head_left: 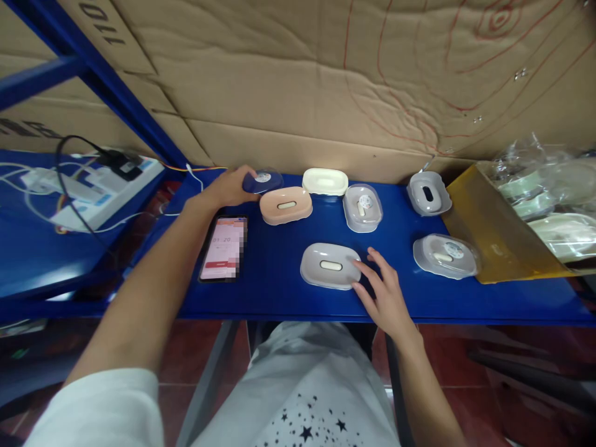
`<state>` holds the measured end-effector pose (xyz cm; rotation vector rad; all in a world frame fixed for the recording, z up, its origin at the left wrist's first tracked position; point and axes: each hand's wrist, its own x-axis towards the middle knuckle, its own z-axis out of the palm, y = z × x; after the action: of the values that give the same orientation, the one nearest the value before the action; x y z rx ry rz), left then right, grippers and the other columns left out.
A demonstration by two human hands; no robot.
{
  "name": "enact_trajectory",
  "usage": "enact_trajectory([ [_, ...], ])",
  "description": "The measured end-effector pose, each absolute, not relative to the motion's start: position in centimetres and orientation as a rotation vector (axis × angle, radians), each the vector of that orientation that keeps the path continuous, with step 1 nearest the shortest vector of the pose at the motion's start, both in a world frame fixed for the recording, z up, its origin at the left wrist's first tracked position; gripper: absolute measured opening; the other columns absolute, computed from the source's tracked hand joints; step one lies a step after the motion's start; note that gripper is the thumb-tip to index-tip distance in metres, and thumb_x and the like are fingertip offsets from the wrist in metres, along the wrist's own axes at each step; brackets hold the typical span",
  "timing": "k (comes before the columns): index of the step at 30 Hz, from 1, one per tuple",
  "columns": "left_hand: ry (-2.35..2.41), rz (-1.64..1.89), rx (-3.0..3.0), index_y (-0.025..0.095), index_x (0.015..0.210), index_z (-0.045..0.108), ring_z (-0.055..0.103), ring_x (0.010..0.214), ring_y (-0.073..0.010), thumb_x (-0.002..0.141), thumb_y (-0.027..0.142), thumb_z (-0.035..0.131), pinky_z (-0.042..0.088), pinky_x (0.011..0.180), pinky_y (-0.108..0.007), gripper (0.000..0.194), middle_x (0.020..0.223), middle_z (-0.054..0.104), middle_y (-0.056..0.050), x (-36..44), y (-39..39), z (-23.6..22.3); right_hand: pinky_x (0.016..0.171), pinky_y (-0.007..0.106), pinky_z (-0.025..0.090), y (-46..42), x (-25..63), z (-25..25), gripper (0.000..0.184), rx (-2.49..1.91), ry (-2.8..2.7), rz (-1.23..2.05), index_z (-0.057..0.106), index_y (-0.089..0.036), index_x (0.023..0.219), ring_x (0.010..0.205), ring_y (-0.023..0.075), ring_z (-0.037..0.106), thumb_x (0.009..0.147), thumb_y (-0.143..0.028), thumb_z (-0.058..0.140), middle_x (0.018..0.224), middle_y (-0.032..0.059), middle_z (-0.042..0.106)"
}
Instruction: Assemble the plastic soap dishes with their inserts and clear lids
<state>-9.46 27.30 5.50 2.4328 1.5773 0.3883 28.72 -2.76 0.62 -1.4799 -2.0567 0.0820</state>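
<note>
Touching partly hidden clear lid (274,181) with left hand (235,187), cannot tell grip; touching grey soap dish (313,263) near bench's (274,304) front edge with wide-spread right hand (385,299).

A phone (222,248) lies face-up; a power strip (94,208) sits left; cardboard (270,81) stands behind.

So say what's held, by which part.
Left hand touches the clear lid at its left end, right hand the grey dish at its right; grip unclear.
</note>
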Motion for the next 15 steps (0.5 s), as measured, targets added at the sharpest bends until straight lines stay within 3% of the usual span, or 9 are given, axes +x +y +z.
enact_trajectory([
  [2, 1.645, 0.522, 2.445, 0.01, 0.137, 0.06, 0.065, 0.121, -0.0284, 0.099, 0.05, 0.069, 0.05, 0.111, -0.044, 0.057, 0.133, 0.07, -0.011, -8.5, 25.3, 6.7, 0.115, 0.059, 0.052, -2.9, 28.7, 0.7, 0.053, -1.493, -2.042, 0.089, 0.048, -0.032, 0.16, 0.146, 0.0354, 0.056, 0.108, -0.033, 0.059, 0.169, 0.0165, 0.042],
  [4, 1.658, 0.737, 2.443, 0.012, 0.139, 0.06, 0.062, 0.129, -0.0299, 0.097, 0.045, 0.074, 0.048, 0.116, -0.046, 0.055, 0.138, 0.066, -0.011, -7.0, 21.6, 7.8, 0.116, 0.059, 0.052, -3.1, 28.7, 0.7, 0.059, -1.502, -2.016, 0.104, 0.043, -0.033, 0.164, 0.146, 0.0349, 0.056, 0.108, -0.033, 0.061, 0.169, 0.0162, 0.042],
  [7, 1.19, 0.944, 2.439, 0.018, 0.137, 0.06, 0.063, 0.133, -0.0288, 0.093, 0.038, 0.079, 0.054, 0.114, -0.044, 0.052, 0.146, 0.064, -0.011, -3.9, 14.1, 8.0, 0.117, 0.061, 0.052, -3.2, 28.8, 0.6, 0.071, -1.462, -1.959, 0.09, 0.034, -0.034, 0.168, 0.15, 0.0366, 0.052, 0.105, -0.034, 0.066, 0.17, 0.0158, 0.041],
  [11, 0.872, 0.769, 2.39, 0.026, 0.139, 0.061, 0.056, 0.148, -0.0307, 0.089, 0.026, 0.082, 0.051, 0.121, -0.048, 0.055, 0.164, 0.051, -0.013, -0.5, 6.4, 6.2, 0.115, 0.062, 0.054, -3.2, 29.0, 0.6, 0.082, -1.325, -1.965, -0.001, 0.03, -0.038, 0.17, 0.151, 0.0379, 0.051, 0.101, -0.033, 0.074, 0.171, 0.0126, 0.042],
  [15, 0.8, 0.745, 2.371, 0.028, 0.142, 0.062, 0.056, 0.149, -0.0303, 0.088, 0.02, 0.08, 0.055, 0.118, -0.049, 0.057, 0.17, 0.045, -0.015, 0.2, 5.4, 4.3, 0.112, 0.056, 0.057, -2.9, 28.9, 0.8, 0.077, -1.255, -2.013, 0.002, 0.038, -0.039, 0.168, 0.146, 0.0348, 0.058, 0.1, -0.027, 0.074, 0.165, 0.0105, 0.052],
])
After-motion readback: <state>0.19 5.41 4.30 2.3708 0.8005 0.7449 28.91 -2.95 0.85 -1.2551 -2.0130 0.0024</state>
